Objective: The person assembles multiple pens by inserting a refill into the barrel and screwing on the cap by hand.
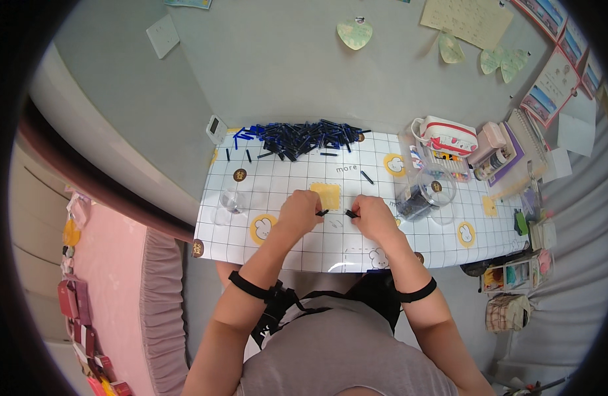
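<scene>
Over the middle of the gridded tablecloth [290, 175], my left hand [298, 212] pinches a small dark stick [323, 213]. Facing it a short gap away, my right hand [378, 219] has its fingers closed on another small dark piece [351, 214]. The two pieces do not touch. Against the wall lies a heap of short dark blue tubes [307, 138], which look like ink cartridges. One loose tube [366, 177] rests beyond my right hand. To the right, a transparent jar [415, 201] contains more dark tubes.
A small transparent cup [232, 202] is at the left. A white digital clock [216, 129] stands by the wall corner. At the back right are a red-and-white pouch [449, 137], coloured pens [449, 165] and notebooks [525, 142]. The table's front edge is close to my body.
</scene>
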The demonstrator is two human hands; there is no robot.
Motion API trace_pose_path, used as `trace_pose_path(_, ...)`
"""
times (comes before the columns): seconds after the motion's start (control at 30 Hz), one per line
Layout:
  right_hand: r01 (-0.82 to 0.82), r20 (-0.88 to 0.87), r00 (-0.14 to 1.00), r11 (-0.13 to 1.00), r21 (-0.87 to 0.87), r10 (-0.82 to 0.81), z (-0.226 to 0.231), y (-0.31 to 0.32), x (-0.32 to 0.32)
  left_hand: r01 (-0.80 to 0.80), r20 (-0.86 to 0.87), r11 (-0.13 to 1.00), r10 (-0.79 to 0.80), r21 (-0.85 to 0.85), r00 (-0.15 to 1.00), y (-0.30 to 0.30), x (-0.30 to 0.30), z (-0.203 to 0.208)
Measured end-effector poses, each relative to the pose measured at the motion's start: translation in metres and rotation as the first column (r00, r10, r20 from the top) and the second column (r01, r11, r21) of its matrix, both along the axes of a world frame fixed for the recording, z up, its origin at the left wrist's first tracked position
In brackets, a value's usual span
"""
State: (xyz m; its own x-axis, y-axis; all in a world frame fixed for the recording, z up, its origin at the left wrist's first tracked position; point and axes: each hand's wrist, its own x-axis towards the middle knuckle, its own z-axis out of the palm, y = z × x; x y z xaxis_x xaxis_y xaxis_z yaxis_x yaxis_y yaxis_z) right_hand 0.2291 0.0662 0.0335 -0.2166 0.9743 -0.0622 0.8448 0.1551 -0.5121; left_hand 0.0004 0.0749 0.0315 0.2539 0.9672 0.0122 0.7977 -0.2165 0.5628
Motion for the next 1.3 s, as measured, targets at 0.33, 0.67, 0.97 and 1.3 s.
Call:
trace_pose_path(0.33, -0.061, -0.075, 0.995, 0.987, 0.146, 0.072, -0.012, -0.009, -0.011, 0.089, 0.111, 0.996, -0.086, -0.021, 0.99, -0.015, -0.009, -0.006)
trace_pose_path(0.67, 0.049, -0.688, 0.707, 0.96, 0.277, 0.162, -0.046, -0.029, -0.041, -0.138, 0.661, 0.979, 0.006, 0.148, 0.751, -0.05, -0.009, -0.03)
trace_pose_path(0.97, 0.053, -0.69, 0.709, 0.966, 0.254, 0.143, -0.039, -0.032, -0.039, -0.107, 0.669, 0.991, 0.025, 0.081, 0.743, -0.051, -0.011, -0.033)
trace_pose_path(1.3, 0.07, -0.629, 0.768, 0.962, 0.265, 0.118, -0.035, -0.034, -0.038, -0.122, 0.617, 0.987, 0.031, 0.105, 0.787, -0.05, -0.01, -0.03)
